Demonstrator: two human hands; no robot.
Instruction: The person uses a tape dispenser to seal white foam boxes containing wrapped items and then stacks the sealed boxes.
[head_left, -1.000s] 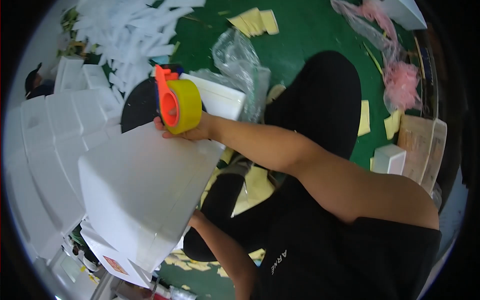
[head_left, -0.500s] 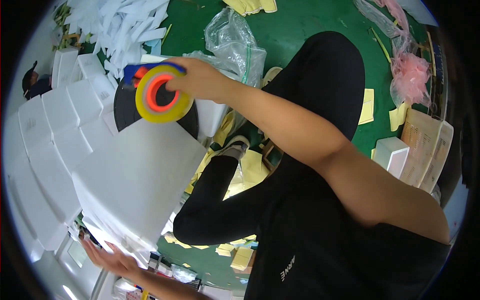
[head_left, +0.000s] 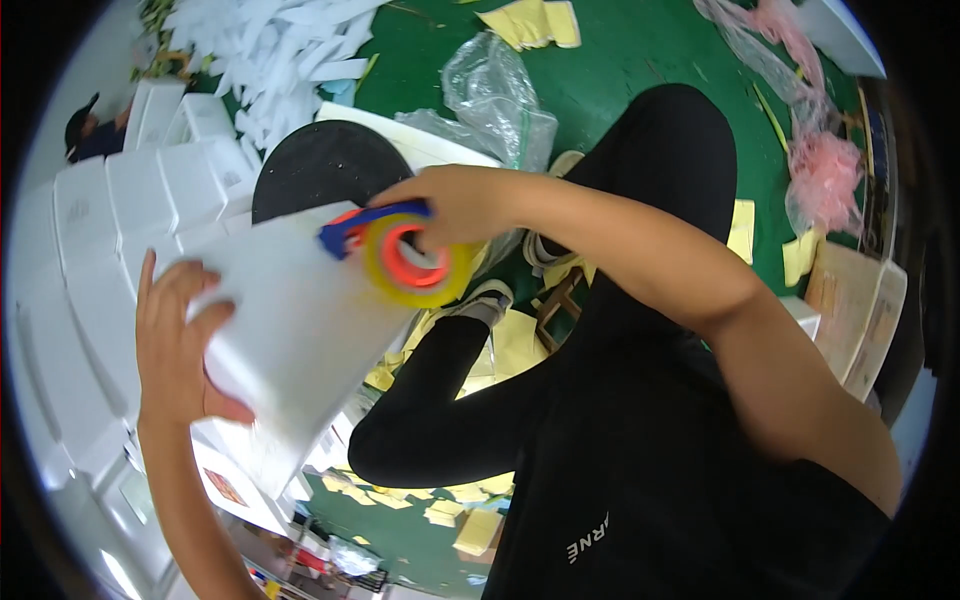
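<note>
A blue tape dispenser with red parts is in my right hand. It carries a roll of yellow tape with an orange-red core. The roll is over the right side of a white box and looks smeared by motion. The box's far end lies at a round black disc. My left hand is at the box's left side, its fingers spread and the thumb by the box edge. Whether it presses on the box, I cannot tell.
Stacked white boxes fill the left. White strips lie heaped beyond the disc. Clear plastic bags and yellow sheets lie on the green floor. A beige crate and pink plastic are at right. Another person is far left.
My right hand has brought the tape dispenser to the right and nearer, off the disc and over the box. My left hand has risen from below the box to its left side.
</note>
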